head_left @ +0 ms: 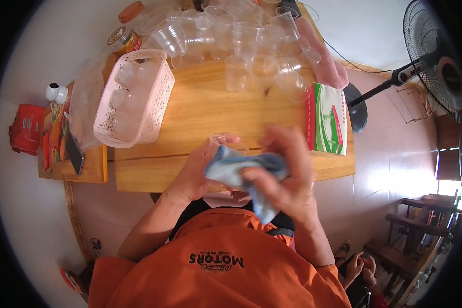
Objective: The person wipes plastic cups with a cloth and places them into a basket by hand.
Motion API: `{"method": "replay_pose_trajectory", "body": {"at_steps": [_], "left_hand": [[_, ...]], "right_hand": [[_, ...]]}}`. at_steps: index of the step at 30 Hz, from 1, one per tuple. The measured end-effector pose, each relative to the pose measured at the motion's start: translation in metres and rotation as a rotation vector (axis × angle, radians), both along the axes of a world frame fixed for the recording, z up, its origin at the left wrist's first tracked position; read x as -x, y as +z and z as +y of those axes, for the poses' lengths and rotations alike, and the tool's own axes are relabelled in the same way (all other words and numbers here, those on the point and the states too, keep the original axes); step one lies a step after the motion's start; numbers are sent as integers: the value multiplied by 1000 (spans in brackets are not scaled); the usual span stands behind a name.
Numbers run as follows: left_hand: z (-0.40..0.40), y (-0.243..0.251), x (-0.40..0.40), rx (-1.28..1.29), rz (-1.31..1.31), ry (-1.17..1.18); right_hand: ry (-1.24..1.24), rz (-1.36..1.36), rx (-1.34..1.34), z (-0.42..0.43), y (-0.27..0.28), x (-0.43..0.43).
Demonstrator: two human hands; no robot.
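Note:
A clear plastic cup (228,139) is held in my left hand (194,169), just off the front edge of the wooden table (211,107). My right hand (292,173) grips a light-blue cloth with a darker blue edge (231,169). The cloth lies against the cup and hides much of it, and one corner hangs down over my lap. Motion blurs the right hand. At the far side of the table, several clear plastic cups (248,38) stand or lie close together. A pink openwork plastic basket (158,104) with clear containers inside sits at the left.
A green and white cardboard box (327,119) stands at the table's right edge, near a pink cloth (327,61). On the left side table lie a phone (74,152) and a small white camera (57,93). A standing fan (402,77) is at the right. Another person's hands (362,267) show lower right.

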State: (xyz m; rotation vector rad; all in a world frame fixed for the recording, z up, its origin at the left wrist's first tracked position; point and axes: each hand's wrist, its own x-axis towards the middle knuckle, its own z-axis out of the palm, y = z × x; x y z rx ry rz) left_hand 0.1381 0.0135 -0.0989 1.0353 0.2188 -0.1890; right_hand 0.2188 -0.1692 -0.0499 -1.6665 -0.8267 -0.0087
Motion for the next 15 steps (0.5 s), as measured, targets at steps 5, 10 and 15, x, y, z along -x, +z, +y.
{"method": "replay_pose_trajectory", "body": {"at_steps": [5, 10, 15], "left_hand": [[16, -5, 7, 274, -19, -41], [20, 5, 11, 202, -66, -305], [22, 13, 16, -43, 71, -314]], "right_hand": [[-22, -25, 254, -2, -27, -5], [-115, -70, 319, -16, -51, -16], [-299, 397, 45, -20, -22, -15]]}}
